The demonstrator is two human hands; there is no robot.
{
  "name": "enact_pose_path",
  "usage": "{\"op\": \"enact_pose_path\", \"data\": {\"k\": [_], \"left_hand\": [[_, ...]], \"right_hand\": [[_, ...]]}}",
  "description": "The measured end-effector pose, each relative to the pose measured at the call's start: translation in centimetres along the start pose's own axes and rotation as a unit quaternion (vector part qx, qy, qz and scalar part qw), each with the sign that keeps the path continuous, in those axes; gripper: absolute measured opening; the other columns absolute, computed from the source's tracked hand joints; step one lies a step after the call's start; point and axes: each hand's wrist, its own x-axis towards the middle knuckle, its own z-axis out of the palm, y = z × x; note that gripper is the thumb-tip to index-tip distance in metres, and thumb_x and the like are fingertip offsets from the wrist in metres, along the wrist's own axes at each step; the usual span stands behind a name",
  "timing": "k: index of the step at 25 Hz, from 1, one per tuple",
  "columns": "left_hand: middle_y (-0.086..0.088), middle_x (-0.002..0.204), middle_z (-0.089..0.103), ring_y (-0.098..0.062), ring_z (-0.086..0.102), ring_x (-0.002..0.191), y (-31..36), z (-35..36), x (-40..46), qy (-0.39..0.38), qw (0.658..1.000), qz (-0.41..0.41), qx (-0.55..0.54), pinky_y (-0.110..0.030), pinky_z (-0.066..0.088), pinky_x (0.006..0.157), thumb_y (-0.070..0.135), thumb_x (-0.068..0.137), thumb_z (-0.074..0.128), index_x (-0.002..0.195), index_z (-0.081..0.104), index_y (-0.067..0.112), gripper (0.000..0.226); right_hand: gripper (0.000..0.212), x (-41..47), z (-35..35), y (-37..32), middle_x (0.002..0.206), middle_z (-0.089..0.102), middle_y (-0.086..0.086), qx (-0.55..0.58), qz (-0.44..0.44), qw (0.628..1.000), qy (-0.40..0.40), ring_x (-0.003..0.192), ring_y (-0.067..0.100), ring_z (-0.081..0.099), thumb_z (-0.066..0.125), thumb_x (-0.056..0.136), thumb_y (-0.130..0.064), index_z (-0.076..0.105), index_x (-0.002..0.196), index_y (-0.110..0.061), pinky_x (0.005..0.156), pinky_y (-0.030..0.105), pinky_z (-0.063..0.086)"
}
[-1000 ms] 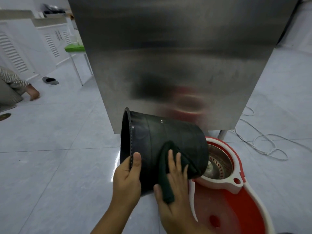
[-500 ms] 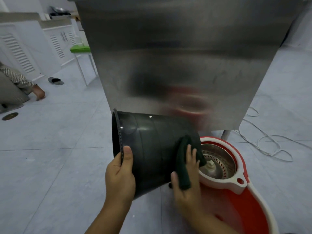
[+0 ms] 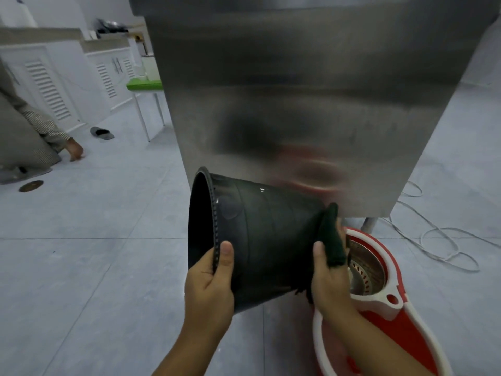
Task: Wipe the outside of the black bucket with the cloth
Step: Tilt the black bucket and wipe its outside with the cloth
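Note:
The black bucket [image 3: 260, 240] is held on its side in the air, its open mouth facing left. My left hand [image 3: 210, 283] grips the rim at the lower left, thumb on the outer wall. My right hand [image 3: 326, 280] holds a dark green cloth [image 3: 332, 240] pressed against the bucket's bottom end on the right. The cloth covers most of my right fingers; only the thumb shows on the bucket wall.
A red and white mop bucket [image 3: 379, 297] with a metal spinner stands on the tiled floor just right and below. A tall steel panel [image 3: 298, 104] rises behind. White cables [image 3: 433, 240] lie at right. Another person's arm [image 3: 48, 131], a slipper [image 3: 101, 132] and a green table [image 3: 143, 85] are at left.
My right hand has slid the cloth along the bucket wall from the middle to its bottom end on the right. The bucket has shifted slightly and my left hand keeps its grip on the rim.

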Motion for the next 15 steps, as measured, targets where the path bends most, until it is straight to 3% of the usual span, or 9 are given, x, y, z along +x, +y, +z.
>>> {"op": "enact_pose_path", "data": {"k": [2, 3, 5, 7, 9, 11, 13, 15], "left_hand": [[0.004, 0.080, 0.072, -0.013, 0.066, 0.079, 0.3, -0.3, 0.0, 0.003, 1.000, 0.003, 0.005, -0.009, 0.051, 0.053, 0.056, 0.075, 0.040, 0.081, 0.068, 0.019, 0.046], [0.004, 0.084, 0.072, -0.013, 0.065, 0.082, 0.5, -0.5, 0.2, -0.001, 1.000, 0.004, 0.003, -0.008, 0.051, 0.053, 0.054, 0.075, 0.043, 0.081, 0.067, 0.021, 0.041], [0.012, 0.082, 0.072, -0.008, 0.065, 0.081, 0.9, -1.0, 0.4, -0.021, 1.000, 0.011, 0.005, -0.005, 0.050, 0.054, 0.049, 0.072, 0.051, 0.080, 0.065, 0.028, 0.026], [0.018, 0.072, 0.073, 0.001, 0.067, 0.076, 0.6, -1.6, 0.3, -0.049, 0.998, 0.042, 0.025, -0.004, 0.049, 0.054, 0.046, 0.068, 0.060, 0.078, 0.064, 0.032, 0.018], [0.020, 0.072, 0.073, 0.004, 0.068, 0.074, 0.6, -2.2, 0.2, -0.136, 0.987, 0.063, 0.056, -0.007, 0.050, 0.056, 0.055, 0.067, 0.069, 0.073, 0.067, 0.033, 0.023], [0.017, 0.082, 0.074, 0.000, 0.069, 0.081, 0.9, -2.6, 0.4, -0.226, 0.972, 0.042, 0.052, -0.013, 0.053, 0.063, 0.063, 0.063, 0.068, 0.079, 0.071, 0.039, 0.029], [0.012, 0.096, 0.075, -0.010, 0.070, 0.090, 0.8, -2.6, 1.0, -0.188, 0.982, -0.020, -0.023, -0.023, 0.055, 0.076, 0.063, 0.065, 0.067, 0.093, 0.069, 0.040, 0.037], [0.006, 0.096, 0.073, -0.014, 0.066, 0.092, 0.3, -2.5, 1.3, -0.076, 0.996, -0.036, -0.027, -0.035, 0.052, 0.082, 0.057, 0.065, 0.064, 0.093, 0.066, 0.032, 0.038]], "right_hand": [[0.059, 1.7, -1.4, -0.1, 0.134, 0.055, 0.004, 0.101, 0.179, 0.978, 0.042, 0.132, 0.033, 0.046, 0.045, 0.095, -0.058, 0.044, 0.142, -0.023, 0.111, 0.051, 0.036], [0.051, 2.3, -2.0, -0.1, 0.129, 0.059, 0.006, 0.157, 0.219, 0.962, 0.050, 0.123, 0.034, 0.052, 0.047, 0.097, -0.052, 0.050, 0.136, -0.018, 0.109, 0.052, 0.039], [0.039, 2.7, -2.5, -0.3, 0.121, 0.066, 0.007, 0.230, 0.254, 0.938, 0.052, 0.112, 0.031, 0.059, 0.055, 0.095, -0.046, 0.060, 0.122, -0.018, 0.105, 0.055, 0.044], [0.046, 2.6, -2.7, 0.2, 0.123, 0.068, 0.008, 0.301, 0.268, 0.914, 0.050, 0.112, 0.032, 0.060, 0.062, 0.089, -0.046, 0.062, 0.126, -0.019, 0.104, 0.055, 0.045], [0.054, 2.5, -2.9, 0.3, 0.126, 0.068, 0.009, 0.361, 0.275, 0.888, 0.079, 0.115, 0.036, 0.060, 0.068, 0.081, -0.044, 0.061, 0.129, -0.021, 0.103, 0.057, 0.045], [0.053, 2.5, -3.4, -0.1, 0.122, 0.071, 0.009, 0.399, 0.288, 0.865, 0.098, 0.112, 0.039, 0.062, 0.071, 0.075, -0.044, 0.065, 0.123, -0.022, 0.099, 0.057, 0.047], [0.049, 2.3, -3.4, -0.2, 0.115, 0.073, 0.010, 0.385, 0.300, 0.868, 0.094, 0.106, 0.038, 0.064, 0.070, 0.077, -0.044, 0.067, 0.119, -0.020, 0.090, 0.052, 0.052], [0.040, 1.6, -2.8, -0.2, 0.109, 0.072, 0.009, 0.368, 0.295, 0.878, 0.084, 0.100, 0.035, 0.065, 0.068, 0.084, -0.040, 0.067, 0.116, -0.017, 0.075, 0.043, 0.054]]}}
